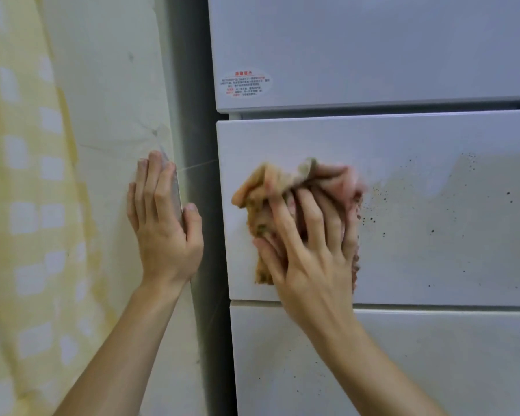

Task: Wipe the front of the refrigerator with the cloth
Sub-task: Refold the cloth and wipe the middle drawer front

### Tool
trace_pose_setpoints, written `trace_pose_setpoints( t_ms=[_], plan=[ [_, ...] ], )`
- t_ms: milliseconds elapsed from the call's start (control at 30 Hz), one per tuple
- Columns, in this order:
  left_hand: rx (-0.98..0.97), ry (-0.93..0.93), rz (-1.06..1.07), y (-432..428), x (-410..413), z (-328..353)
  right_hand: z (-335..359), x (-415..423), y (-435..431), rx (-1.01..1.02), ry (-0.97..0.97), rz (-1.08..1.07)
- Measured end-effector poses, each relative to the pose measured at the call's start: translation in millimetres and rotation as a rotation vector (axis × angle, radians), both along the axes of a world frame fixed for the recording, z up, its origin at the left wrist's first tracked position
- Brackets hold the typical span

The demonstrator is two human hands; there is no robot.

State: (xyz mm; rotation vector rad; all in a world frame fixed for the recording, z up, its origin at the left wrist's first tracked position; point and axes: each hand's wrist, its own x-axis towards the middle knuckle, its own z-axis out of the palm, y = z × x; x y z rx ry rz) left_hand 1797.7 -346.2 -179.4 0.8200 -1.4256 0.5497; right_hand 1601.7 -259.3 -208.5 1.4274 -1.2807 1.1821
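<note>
refrigerator [403, 223]: fills the right side; its middle panel is under work
left grip [162, 223]: fingers straight, holding nothing, flat on the wall [111, 115] corner; a good brace
cloth [258, 211]: bunched against the panel's left end
right grip [309, 244]: fingers spread, pressing the cloth to the panel
specks [373, 205]: just right of the cloth; sweep rightward with firm, overlapping passes

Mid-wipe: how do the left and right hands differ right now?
The left hand rests bare on the wall, fingers together; the right hand presses the cloth against the refrigerator, fingers spread. The left hand looks sharp, the right hand motion-blurred. Both point fingers upward.
</note>
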Motion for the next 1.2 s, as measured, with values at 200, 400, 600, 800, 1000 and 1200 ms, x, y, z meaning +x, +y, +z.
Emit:
trace_pose_setpoints(
  t_ms=[200, 400, 600, 800, 1000, 1200],
  plan=[
    [-0.07, -0.04, -0.171, 50, -35, -12, 21, 1, 16, 0.08, -0.034, 0.097],
    [0.293, 0.131, -0.489, 88, -66, -4, 17, -8, 29, 0.067, -0.033, 0.262],
    [0.545, 0.487, -0.722, 114, -82, 4, 10, -21, 42, -0.004, -0.122, 0.482],
    [0.898, 0.598, -0.869, 118, -79, 7, 12, -27, 59, 0.065, -0.371, 0.623],
    [0.846, 0.596, -0.977, 129, -75, 12, 12, -25, 72, 0.115, -0.582, 0.742],
    [0.581, 0.55, -0.972, 147, -70, 18, 4, -31, 91, 0.586, -0.767, 0.544]
  ],
)
